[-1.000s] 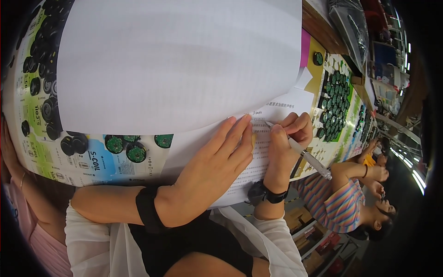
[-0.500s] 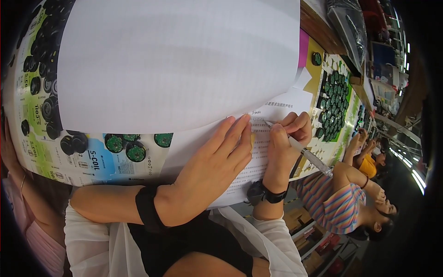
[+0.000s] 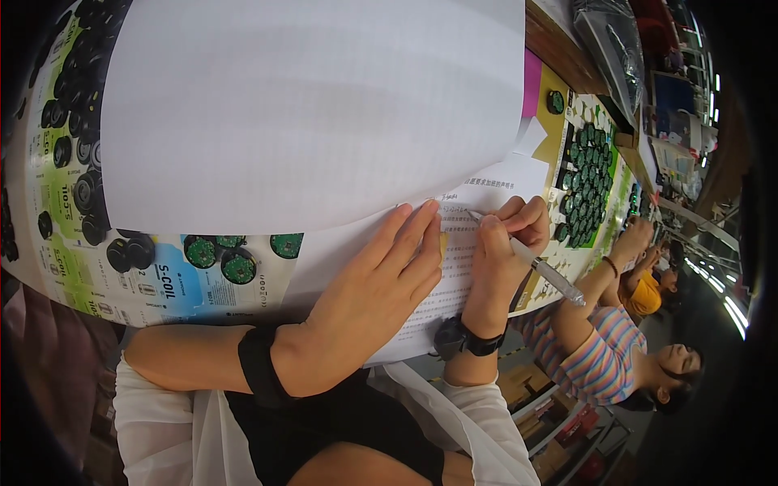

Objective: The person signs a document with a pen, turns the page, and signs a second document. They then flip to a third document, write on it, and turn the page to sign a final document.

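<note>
A pen (image 3: pixel 545 274) with a clear barrel is pinched in my right hand (image 3: pixel 506 243), its tip touching a printed sheet (image 3: pixel 454 279) just below a heading. Some handwriting shows on the sheet near the tip. My left hand (image 3: pixel 377 283) lies flat on the paper with its fingers stretched out, the fingertips at the curling edge of a large white page (image 3: pixel 316 105). That page is turned up and over, and its blank side fills the upper middle of the view.
Green round circuit boards (image 3: pixel 587 186) crowd the right of the table; several more (image 3: pixel 237 265) lie left of my hands. Black round parts (image 3: pixel 85 121) are heaped at the far left. A co-worker in a striped shirt (image 3: pixel 600 356) sits at the right. A wooden ledge (image 3: pixel 567 49) borders the back right.
My pen tip has shifted slightly right along the written line, while my left hand stays still. The co-worker's arm at the right has reached out; the person at the left has gone from view.
</note>
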`<state>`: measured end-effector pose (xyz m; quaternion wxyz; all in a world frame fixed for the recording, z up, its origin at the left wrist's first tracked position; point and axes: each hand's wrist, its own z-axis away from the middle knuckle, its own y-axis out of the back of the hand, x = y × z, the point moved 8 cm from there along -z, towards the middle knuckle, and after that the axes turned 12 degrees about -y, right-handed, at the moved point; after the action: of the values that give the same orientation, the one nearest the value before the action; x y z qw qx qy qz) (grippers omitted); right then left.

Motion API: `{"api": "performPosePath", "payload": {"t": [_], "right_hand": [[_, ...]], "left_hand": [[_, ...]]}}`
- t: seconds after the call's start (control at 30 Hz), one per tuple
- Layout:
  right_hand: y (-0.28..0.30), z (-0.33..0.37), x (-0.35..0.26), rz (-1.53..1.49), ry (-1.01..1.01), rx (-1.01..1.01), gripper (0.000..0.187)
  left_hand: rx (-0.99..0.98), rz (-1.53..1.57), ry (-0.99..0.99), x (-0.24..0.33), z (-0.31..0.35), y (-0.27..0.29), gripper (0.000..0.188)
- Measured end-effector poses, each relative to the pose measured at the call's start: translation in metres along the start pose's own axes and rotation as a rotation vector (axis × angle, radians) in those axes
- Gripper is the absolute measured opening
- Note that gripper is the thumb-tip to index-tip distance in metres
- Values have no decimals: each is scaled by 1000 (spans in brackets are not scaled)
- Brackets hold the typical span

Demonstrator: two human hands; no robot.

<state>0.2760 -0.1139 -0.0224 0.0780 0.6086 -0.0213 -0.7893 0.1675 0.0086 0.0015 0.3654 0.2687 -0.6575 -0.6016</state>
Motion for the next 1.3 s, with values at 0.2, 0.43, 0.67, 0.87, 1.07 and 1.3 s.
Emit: {"api": "performPosePath", "payload": {"t": [0.2, 0.43, 0.67, 0.87, 1.07, 1.3], "right_hand": [[2, -1, 0, -4, -1, 17, 31], [3, -1, -2, 4, -18, 30, 31], [3, -1, -1, 23, 6, 22, 31], [2, 0, -3, 4, -6, 35, 31], [2, -1, -3, 15, -9, 2, 31], [5, 0, -3, 3, -8, 34, 32]], "left_hand": [[47, 44, 6, -2, 1, 4, 42], [59, 47, 10, -2, -1, 4, 41], [20, 29, -1, -1, 0, 3, 41], [-9, 6, -10, -1, 1, 2, 38], [0, -2, -11, -1, 1, 3, 42], [9, 20, -9, -1, 0, 3, 46]]}}
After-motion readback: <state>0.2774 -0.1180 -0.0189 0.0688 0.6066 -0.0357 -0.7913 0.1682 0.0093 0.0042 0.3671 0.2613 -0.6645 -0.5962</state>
